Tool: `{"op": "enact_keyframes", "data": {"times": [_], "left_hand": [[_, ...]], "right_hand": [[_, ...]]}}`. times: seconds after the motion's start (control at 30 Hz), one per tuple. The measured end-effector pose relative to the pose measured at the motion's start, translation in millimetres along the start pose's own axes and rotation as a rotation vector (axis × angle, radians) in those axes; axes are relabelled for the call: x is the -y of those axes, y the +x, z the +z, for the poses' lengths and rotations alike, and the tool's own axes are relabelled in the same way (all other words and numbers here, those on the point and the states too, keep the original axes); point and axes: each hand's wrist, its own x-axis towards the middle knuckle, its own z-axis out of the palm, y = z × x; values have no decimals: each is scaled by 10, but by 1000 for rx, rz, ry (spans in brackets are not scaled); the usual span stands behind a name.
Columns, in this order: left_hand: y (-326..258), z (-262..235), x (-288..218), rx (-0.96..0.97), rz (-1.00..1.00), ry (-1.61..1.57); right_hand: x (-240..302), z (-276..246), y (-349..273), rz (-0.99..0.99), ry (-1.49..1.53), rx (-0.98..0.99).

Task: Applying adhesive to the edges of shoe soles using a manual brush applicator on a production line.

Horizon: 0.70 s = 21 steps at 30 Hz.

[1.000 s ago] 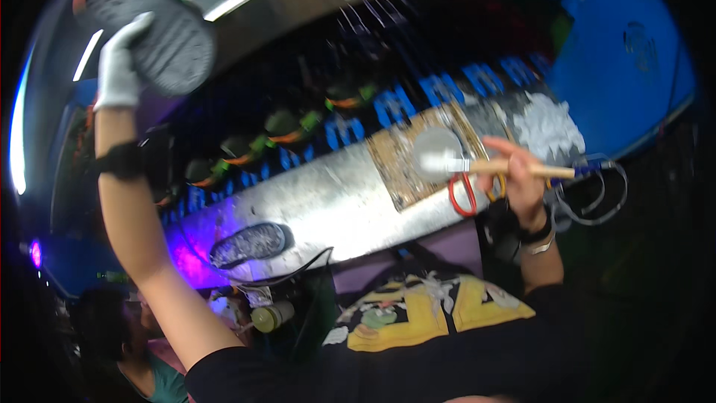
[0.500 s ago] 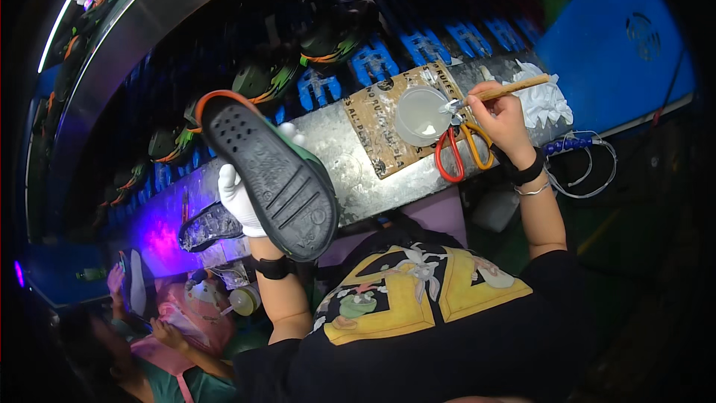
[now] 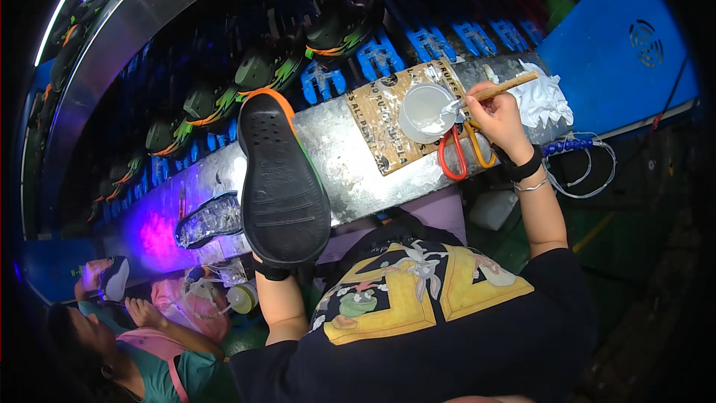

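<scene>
A black shoe sole (image 3: pixel 285 186) with an orange and green rim is held up over the near edge of the bench, its orange end pointing away. My left hand is behind this sole; only its wrist (image 3: pixel 259 259) shows, and the fingers are hidden. Between the fingers of my right hand (image 3: pixel 498 118) is the wooden handle of a brush (image 3: pixel 511 86). The brush's tip reaches into a translucent bowl (image 3: pixel 426 130) of cloudy whitish liquid. Red and orange scissor handles (image 3: pixel 452 157) lie beside the bowl, just below my right hand.
Brown printed cardboard (image 3: pixel 377 130) lies under the bowl on the metal bench (image 3: pixel 335 142). Crumpled white paper (image 3: pixel 548 101) sits to its right. A whitish-coated sole (image 3: pixel 212 220) rests at left under purple light. Shoes (image 3: pixel 261 71) on blue holders line the far side. A co-worker (image 3: pixel 142 343) works at lower left.
The sole has turned in my left hand, its orange end swinging right, and my white-gloved fingers have gone out of sight behind it. My right hand stays by the bowl with the brush.
</scene>
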Motion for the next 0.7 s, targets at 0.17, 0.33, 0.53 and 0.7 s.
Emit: {"op": "enact_keyframes", "data": {"times": [0.17,0.33,0.53,0.7], "left_hand": [[-26,35,88,1,-39,17],[-17,120,169,5,-83,55],[-24,187,230,-2,-113,103],[-40,273,290,-17,-135,162]], "right_hand": [[61,-2,4,-9,74,-18],[103,-18,5,42,-32,69],[74,-1,5,33,59,56],[136,-41,4,77,-7,135]]}}
